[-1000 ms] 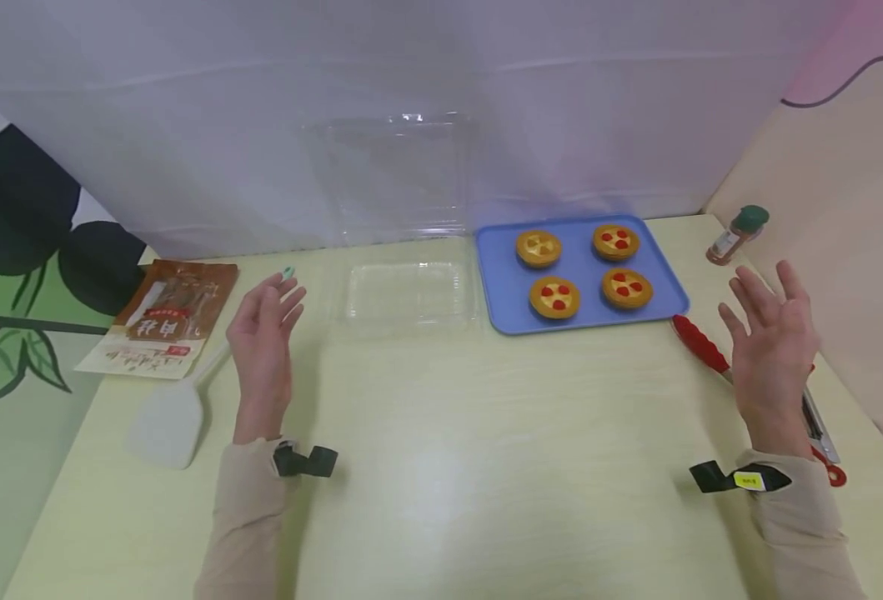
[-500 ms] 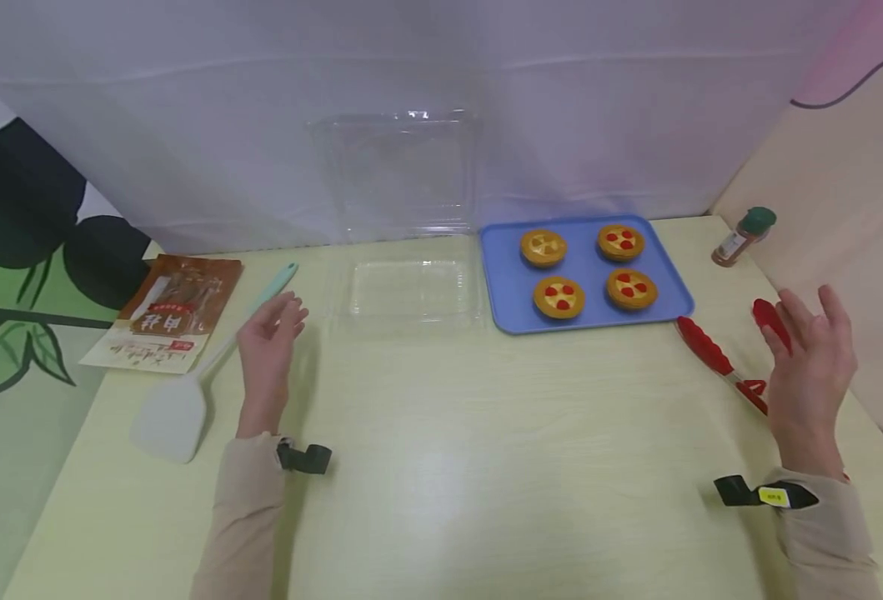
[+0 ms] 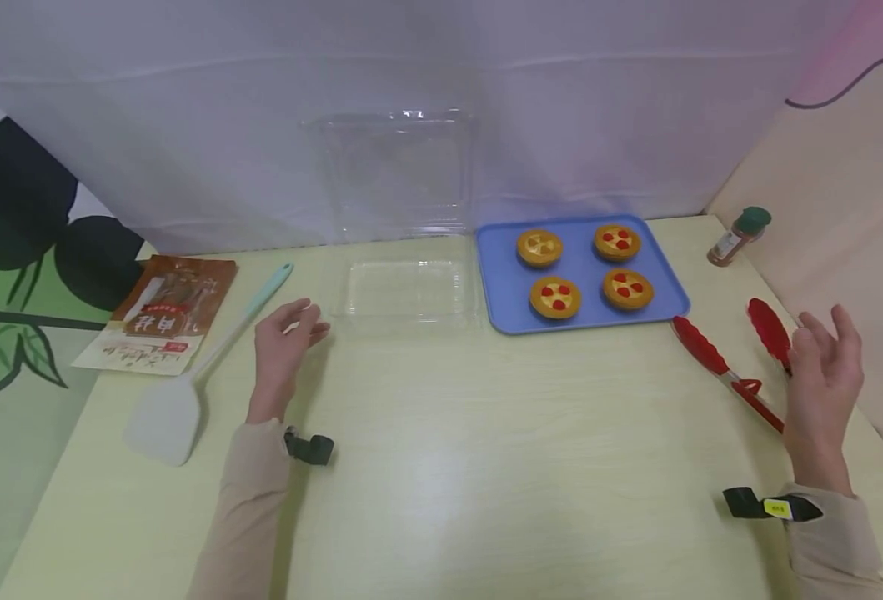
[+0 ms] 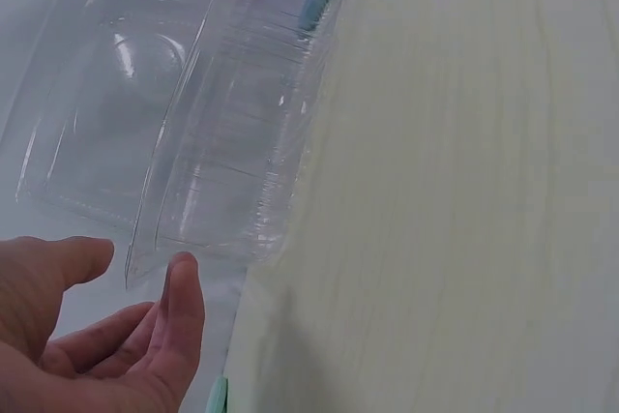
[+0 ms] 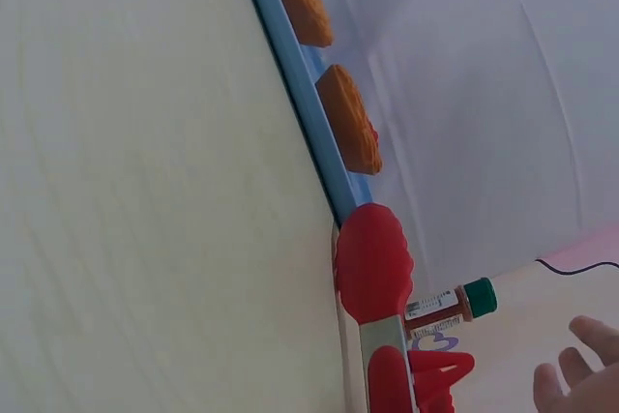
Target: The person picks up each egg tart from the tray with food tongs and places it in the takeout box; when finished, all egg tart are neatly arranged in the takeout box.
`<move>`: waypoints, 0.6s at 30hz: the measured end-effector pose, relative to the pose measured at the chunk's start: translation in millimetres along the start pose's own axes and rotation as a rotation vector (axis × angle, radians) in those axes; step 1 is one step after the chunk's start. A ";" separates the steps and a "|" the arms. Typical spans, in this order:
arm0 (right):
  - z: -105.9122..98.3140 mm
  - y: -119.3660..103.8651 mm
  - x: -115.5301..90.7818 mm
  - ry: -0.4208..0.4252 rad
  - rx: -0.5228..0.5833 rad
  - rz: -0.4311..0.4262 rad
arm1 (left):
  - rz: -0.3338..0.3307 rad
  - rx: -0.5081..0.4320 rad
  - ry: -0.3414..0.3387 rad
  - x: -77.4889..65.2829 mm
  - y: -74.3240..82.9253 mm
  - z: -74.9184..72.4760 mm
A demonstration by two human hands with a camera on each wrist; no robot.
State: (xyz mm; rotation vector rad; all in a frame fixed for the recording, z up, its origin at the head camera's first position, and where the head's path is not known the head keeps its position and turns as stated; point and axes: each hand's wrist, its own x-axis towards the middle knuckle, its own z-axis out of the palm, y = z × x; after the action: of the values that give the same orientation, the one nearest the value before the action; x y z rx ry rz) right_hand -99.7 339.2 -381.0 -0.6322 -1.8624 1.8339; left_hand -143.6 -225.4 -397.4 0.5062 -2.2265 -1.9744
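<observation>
My left hand (image 3: 283,354) hovers above the table with loosely bent fingers and holds nothing. Near it lies a spatula with a white blade (image 3: 163,421) and teal handle, and just beyond stands a clear plastic clamshell box (image 3: 403,321), its lid up against the back cloth. In the left wrist view, thumb and fingers are apart, short of the box (image 4: 232,171). My right hand (image 3: 824,408), also holding nothing, is raised over the red-tipped tongs (image 3: 699,343), covering part of their handles. Whether it touches them cannot be told. The tongs' arms are spread.
A blue tray (image 3: 509,321) bearing several small tarts (image 3: 555,297) sits at the back, right of the box. Behind the tongs is a spice bottle (image 3: 737,237) with a green cap. A brown food packet (image 3: 167,312) lies at the left. Cloth and walls bound the table (image 3: 486,467).
My right hand has moved right and nearer, uncovering more of the red tongs. My left hand has shifted slightly right and nearer, exposing the spatula's handle.
</observation>
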 end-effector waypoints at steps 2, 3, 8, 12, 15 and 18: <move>-4.0 1.2 1.7 0.003 -0.085 0.013 | -0.009 -0.008 -0.011 2.3 -0.4 1.3; -5.7 2.1 2.5 -0.003 -0.148 0.012 | -0.014 -0.019 -0.015 3.3 -0.5 1.8; -13.0 8.5 6.0 -0.065 -0.453 0.020 | -0.045 -0.083 -0.018 7.4 -0.7 3.2; -18.4 12.8 7.3 -0.101 -0.556 0.009 | -0.064 -0.152 -0.033 9.0 0.1 4.6; -21.3 14.4 7.8 -0.121 -0.612 -0.007 | -0.080 -0.207 -0.037 9.6 1.3 5.7; -26.1 14.9 8.6 -0.149 -0.695 -0.013 | -0.106 -0.258 -0.036 10.7 2.5 6.5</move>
State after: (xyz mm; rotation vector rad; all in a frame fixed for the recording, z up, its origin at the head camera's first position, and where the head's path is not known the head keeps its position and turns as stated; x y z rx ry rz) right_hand -90.5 365.3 -395.5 -0.7091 -2.6115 1.2167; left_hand -156.0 -222.6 -397.2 0.5690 -1.9589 -2.2968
